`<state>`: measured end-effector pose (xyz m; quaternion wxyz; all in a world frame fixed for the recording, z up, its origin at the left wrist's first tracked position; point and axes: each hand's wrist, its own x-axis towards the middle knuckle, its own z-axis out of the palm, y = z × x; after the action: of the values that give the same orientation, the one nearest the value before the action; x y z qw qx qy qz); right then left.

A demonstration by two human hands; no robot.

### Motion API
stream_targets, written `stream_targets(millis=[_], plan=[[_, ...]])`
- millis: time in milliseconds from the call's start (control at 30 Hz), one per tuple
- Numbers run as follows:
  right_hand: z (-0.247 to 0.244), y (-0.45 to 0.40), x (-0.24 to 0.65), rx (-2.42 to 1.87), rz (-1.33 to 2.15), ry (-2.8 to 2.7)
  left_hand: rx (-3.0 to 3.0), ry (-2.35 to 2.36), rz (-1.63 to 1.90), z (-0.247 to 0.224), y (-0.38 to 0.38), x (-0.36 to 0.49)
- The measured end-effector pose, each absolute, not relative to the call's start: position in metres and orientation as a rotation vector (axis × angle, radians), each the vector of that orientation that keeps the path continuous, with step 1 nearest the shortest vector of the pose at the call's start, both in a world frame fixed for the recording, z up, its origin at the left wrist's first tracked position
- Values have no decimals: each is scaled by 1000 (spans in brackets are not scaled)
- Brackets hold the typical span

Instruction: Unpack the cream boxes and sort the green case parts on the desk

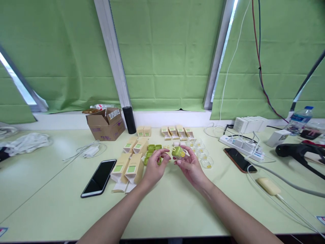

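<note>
My right hand [191, 167] grips a small green case [178, 152] with a clear part and a yellow spot, raised above the table. Just left of it is my left hand [156, 167], its thumb and fingers curled towards a pinch; whatever lies between them is too small to make out. Behind my left hand, several open green cases [151, 147] stand in rows, partly covered by it. Clear plastic pieces [207, 162] with yellow spots lie beyond my right hand. Open beige paper boxes [134, 167] with green windows lie left of my left hand.
More beige boxes [177, 132] stand at the back. A cardboard carton [106, 125] and a black cylinder [129, 120] are behind left. One phone [99, 178] lies left, another phone [240, 160] right, near a power strip [241, 147] and trailing cables.
</note>
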<state>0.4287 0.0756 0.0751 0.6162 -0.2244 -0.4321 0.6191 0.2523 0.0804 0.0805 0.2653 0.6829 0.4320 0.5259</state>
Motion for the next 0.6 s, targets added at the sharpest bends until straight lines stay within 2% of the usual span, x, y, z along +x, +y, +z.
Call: stream_targets(millis=[167,367,600], plan=[[76,72,426,-530,1366,-1118,1869,1168,1459,79,81,254],[71,70,424,-574,1017,-1214,1914,1086,1528,86,74,252],[66,63,422,-618,843,-1364,1917,1010,1633,87,75,254]])
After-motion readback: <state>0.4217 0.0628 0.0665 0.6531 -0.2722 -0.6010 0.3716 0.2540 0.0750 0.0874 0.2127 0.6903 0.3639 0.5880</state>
